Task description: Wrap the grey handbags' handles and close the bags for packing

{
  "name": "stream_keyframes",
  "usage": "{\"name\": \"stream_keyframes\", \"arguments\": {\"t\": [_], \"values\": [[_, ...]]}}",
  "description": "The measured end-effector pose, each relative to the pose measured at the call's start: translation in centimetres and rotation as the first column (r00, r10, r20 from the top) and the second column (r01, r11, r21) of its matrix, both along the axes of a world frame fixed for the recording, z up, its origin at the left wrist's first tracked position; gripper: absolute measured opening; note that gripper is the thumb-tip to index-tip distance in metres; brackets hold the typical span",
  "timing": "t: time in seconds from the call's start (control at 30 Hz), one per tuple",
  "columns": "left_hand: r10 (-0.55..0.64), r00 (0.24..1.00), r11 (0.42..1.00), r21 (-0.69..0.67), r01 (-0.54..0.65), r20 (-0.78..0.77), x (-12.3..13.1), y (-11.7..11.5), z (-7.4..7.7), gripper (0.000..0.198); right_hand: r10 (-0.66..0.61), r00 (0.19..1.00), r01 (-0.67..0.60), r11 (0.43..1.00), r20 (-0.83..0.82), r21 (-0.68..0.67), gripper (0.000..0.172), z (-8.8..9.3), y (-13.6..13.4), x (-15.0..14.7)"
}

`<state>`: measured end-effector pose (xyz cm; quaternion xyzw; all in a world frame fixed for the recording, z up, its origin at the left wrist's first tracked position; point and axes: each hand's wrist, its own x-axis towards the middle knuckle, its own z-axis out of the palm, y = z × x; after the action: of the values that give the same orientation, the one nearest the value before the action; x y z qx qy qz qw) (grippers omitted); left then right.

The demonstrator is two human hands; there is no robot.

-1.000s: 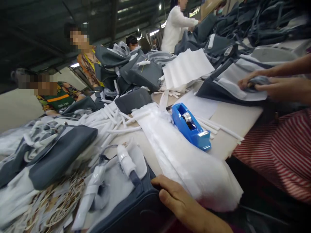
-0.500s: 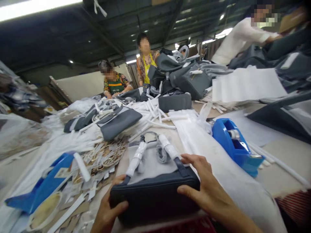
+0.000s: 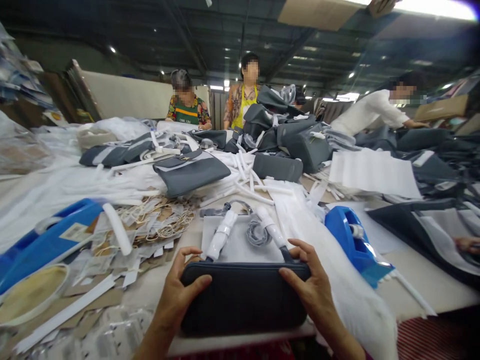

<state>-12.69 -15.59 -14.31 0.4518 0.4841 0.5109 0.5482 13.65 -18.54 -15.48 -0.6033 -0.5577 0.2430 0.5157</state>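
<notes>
Nearest us, our left hand [image 3: 180, 295] and right hand [image 3: 311, 290] clasp the two ends of a dark grey bag [image 3: 243, 295] lying flat at the table [image 3: 431, 285] edge, fingers curled over its top rim. It looks light and soft-sided but firm along that rim, so the ends seem the surest grip. Its white-wrapped handles [image 3: 221, 240] lie just beyond, and a blue tape dispenser [image 3: 354, 245] sits to the right. Farther off, grey bags [image 3: 285, 135] are heaped before other workers.

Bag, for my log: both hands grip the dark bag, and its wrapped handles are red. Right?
No. The head view shows the left hand and right hand gripping the dark bag, but its wrapped handles are white, not red.
</notes>
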Motion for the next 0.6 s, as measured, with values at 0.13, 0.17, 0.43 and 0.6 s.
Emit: {"name": "stream_keyframes", "arguments": {"t": [0.13,0.17,0.43,0.6], "values": [[-0.002,1.0,0.998,-0.07,0.0,-0.027,-0.3,0.6,-0.7,0.054,-0.027,0.999,0.029,0.999,0.027,-0.041,0.043,-0.4,1.0,-0.4],[-0.011,0.999,0.997,-0.074,0.007,-0.042,-0.4,0.8,-1.0,0.054,-0.04,0.998,0.042,0.998,0.055,-0.046,0.042,-0.6,1.3,-0.4],[0.047,0.954,0.998,0.053,-0.033,-0.296,-0.5,2.0,-2.9,0.042,-0.055,0.93,0.025,0.996,0.363,0.088,0.024,-2.7,3.5,-0.4],[0.085,0.901,0.994,0.1,-0.047,-0.426,-0.6,2.7,-3.4,0.045,-0.173,0.702,-0.05,0.956,0.691,0.29,0.035,-2.7,3.5,-2.1]]}}
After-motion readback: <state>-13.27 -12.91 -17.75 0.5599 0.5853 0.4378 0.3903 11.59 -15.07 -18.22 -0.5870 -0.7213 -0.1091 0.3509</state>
